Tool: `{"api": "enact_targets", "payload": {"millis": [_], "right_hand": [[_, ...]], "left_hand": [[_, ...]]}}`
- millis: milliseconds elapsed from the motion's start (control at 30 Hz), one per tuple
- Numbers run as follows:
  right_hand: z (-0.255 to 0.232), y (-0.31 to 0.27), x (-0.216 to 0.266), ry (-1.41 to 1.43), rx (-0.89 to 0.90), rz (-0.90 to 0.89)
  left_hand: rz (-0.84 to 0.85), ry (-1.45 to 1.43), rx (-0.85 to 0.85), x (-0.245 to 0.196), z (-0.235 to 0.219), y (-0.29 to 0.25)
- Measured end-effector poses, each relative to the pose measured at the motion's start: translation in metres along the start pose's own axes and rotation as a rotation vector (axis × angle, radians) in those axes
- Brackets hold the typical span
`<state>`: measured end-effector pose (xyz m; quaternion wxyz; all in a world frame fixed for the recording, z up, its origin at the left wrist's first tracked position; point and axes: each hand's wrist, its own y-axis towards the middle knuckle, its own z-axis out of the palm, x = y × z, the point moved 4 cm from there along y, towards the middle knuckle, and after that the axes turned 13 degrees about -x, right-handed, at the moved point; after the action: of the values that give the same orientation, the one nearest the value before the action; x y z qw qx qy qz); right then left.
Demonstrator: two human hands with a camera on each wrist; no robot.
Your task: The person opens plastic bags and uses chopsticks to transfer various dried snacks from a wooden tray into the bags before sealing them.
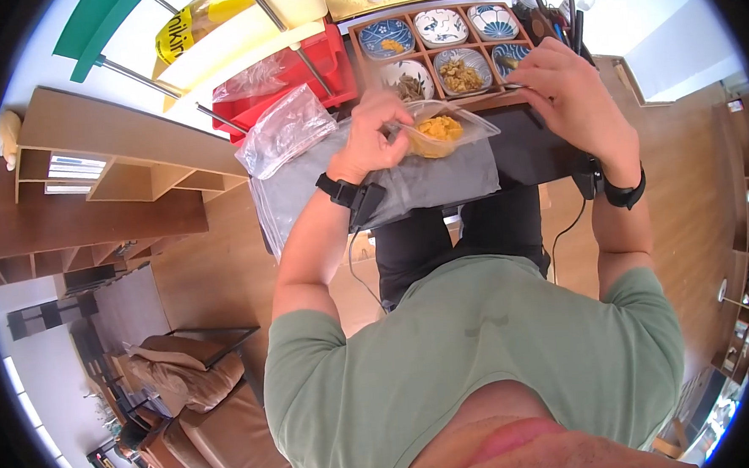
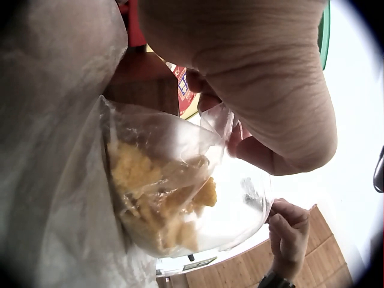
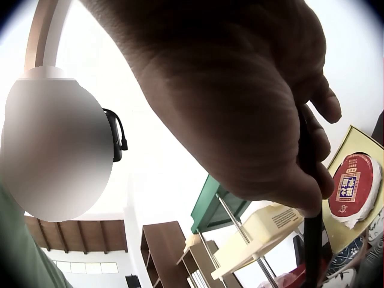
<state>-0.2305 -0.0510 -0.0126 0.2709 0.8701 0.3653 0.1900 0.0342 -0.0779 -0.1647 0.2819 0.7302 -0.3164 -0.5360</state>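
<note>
My left hand (image 1: pixel 378 136) pinches the rim of a clear plastic bag (image 1: pixel 479 132) holding orange-yellow pieces (image 1: pixel 441 129); in the left wrist view the pieces (image 2: pixel 162 204) lie low in the bag. My right hand (image 1: pixel 572 96) is at the lower right of a divided wooden tray (image 1: pixel 422 52). In the right wrist view its fingers (image 3: pixel 315 189) curl round a dark, thin tool (image 3: pixel 312 240), whose tip is out of sight. The tray's patterned bowls hold orange bits (image 1: pixel 392 45), brown chunks (image 1: pixel 461 74) and greyish strips (image 1: pixel 407 86); a dark piece is in the lower right bowl (image 1: pixel 511 56).
Another clear bag (image 1: pixel 285 135) lies left of my left hand, by a red bin (image 1: pixel 332 62). Grey cloth-like sheeting (image 1: pixel 304 191) covers the black table's (image 1: pixel 539 141) left part. A rack (image 1: pixel 237 29) stands behind left; pens and small items (image 1: pixel 549 13) are behind right.
</note>
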Motion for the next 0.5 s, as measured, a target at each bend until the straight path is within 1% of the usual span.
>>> {"api": "enact_targets", "payload": {"millis": [33, 67, 133, 167, 233, 267, 300, 367, 400, 467, 500], "right_hand": [[-0.002, 0.004, -0.003, 0.027, -0.036, -0.004], [-0.001, 0.01, -0.007, 0.024, -0.042, -0.009], [0.004, 0.024, -0.018, 0.079, -0.044, 0.049], [0.008, 0.03, -0.023, 0.077, -0.049, 0.042], [0.023, 0.04, -0.038, 0.058, -0.126, 0.023], [0.046, 0.05, -0.054, 0.023, -0.089, 0.083], [0.064, 0.056, -0.066, 0.022, -0.096, 0.075], [0.094, 0.069, -0.087, -0.09, -0.024, 0.12], [0.105, 0.078, -0.092, -0.091, -0.033, 0.112], [0.125, 0.098, -0.091, -0.217, 0.16, 0.166], [0.127, 0.111, -0.083, -0.22, 0.149, 0.154]], "left_hand": [[-0.003, -0.005, -0.003, 0.0, 0.0, 0.0], [0.005, -0.002, -0.005, 0.001, 0.0, 0.0], [0.017, -0.02, -0.008, 0.002, 0.0, -0.001], [0.024, -0.016, -0.012, 0.002, 0.0, 0.0], [0.017, -0.001, -0.021, 0.002, -0.002, 0.002], [0.025, 0.003, -0.025, 0.002, -0.002, 0.001], [0.031, -0.007, -0.025, 0.002, -0.001, 0.0], [0.047, -0.01, -0.029, 0.003, 0.0, -0.001], [0.047, -0.014, -0.03, 0.004, 0.001, -0.002], [0.048, 0.001, -0.004, 0.004, -0.001, -0.003], [0.061, 0.01, -0.011, 0.004, -0.004, -0.002]]}}
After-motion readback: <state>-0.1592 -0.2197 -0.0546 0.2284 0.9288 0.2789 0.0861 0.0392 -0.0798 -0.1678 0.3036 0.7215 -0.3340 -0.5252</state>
